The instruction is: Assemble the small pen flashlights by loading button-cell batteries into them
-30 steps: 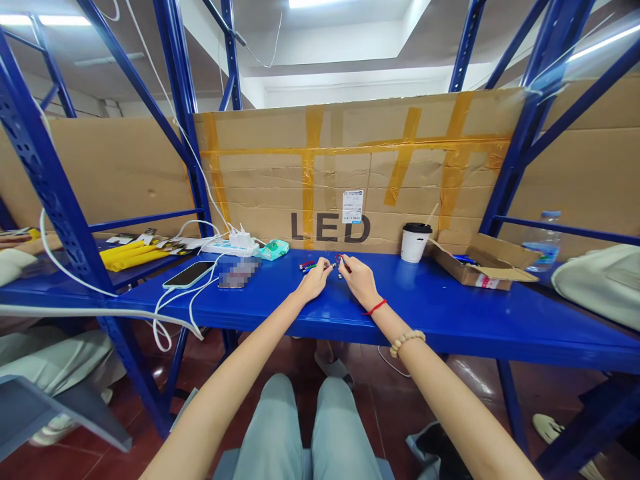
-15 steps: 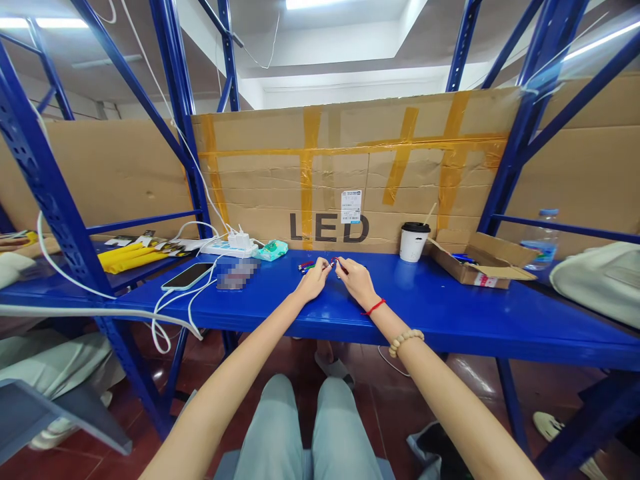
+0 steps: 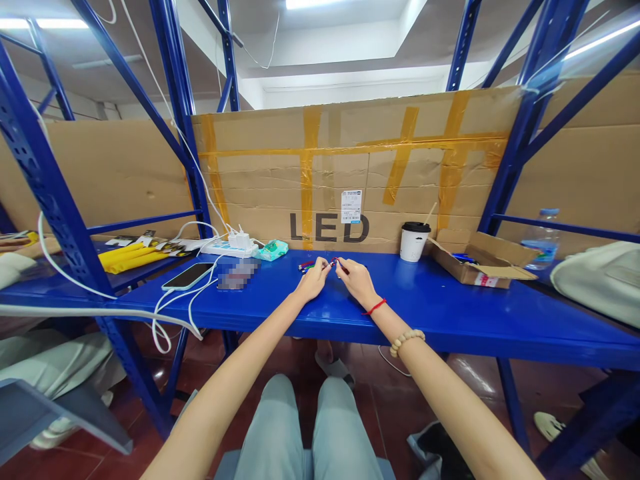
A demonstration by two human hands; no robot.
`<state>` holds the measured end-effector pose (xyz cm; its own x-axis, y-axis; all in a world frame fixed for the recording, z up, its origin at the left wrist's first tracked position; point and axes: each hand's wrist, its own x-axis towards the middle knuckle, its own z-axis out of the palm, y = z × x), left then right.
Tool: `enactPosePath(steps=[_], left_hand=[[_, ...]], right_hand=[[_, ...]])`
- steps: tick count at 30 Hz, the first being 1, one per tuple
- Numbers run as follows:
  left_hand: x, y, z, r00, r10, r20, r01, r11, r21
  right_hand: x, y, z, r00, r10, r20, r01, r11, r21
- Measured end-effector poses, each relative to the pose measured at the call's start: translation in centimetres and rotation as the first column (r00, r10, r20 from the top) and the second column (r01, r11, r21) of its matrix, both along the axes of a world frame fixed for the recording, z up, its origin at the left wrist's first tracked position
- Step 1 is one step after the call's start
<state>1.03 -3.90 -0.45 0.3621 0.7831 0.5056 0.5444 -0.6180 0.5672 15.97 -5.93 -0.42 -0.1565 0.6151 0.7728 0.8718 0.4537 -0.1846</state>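
My left hand (image 3: 314, 279) and my right hand (image 3: 354, 277) meet above the blue tabletop (image 3: 420, 303), close together with fingertips pinched. Between them shows a small, thin red piece (image 3: 334, 261), too small to name and partly covered by the fingers. Just beyond my left hand lie several small coloured pieces (image 3: 304, 267), dark with red and green bits; the hand hides some of them. A red cord bracelet and a beaded bracelet circle my right wrist and forearm.
On the left are a phone (image 3: 188, 276), white cables, a power strip (image 3: 227, 248) and a green packet (image 3: 271, 250). A lidded cup (image 3: 414, 242), an open cardboard box (image 3: 480, 263) and a bottle (image 3: 544, 239) stand right. Cardboard (image 3: 260, 180) walls the back.
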Motion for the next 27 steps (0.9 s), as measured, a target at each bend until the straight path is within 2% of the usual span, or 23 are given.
enactPosePath(steps=[6,10,19,23,27], left_hand=[[-0.1,0.0,0.0,0.996,0.088,-0.027,-0.088,0.996,-0.01],[-0.1,0.2,0.0,0.991,0.13,-0.03,-0.13,0.991,-0.014],[-0.1,-0.2,0.4,0.996,0.04,-0.074,-0.038,0.999,0.025],[0.0,-0.2,0.3,0.996,0.031,-0.078,-0.03,0.999,0.02],[0.1,0.1,0.1,0.996,0.026,-0.091,-0.028,0.999,-0.017]], right_hand=[[0.0,0.1,-0.1,0.999,0.044,-0.01,-0.045,0.998,-0.039],[-0.1,0.3,-0.3,0.993,0.119,-0.01,-0.12,0.989,-0.084],[0.0,0.4,-0.4,0.974,0.214,-0.071,-0.222,0.964,-0.148],[0.0,0.7,-0.6,0.973,0.19,-0.13,-0.21,0.964,-0.164],[0.7,1.5,-1.1,0.959,0.069,-0.274,-0.123,0.975,-0.186]])
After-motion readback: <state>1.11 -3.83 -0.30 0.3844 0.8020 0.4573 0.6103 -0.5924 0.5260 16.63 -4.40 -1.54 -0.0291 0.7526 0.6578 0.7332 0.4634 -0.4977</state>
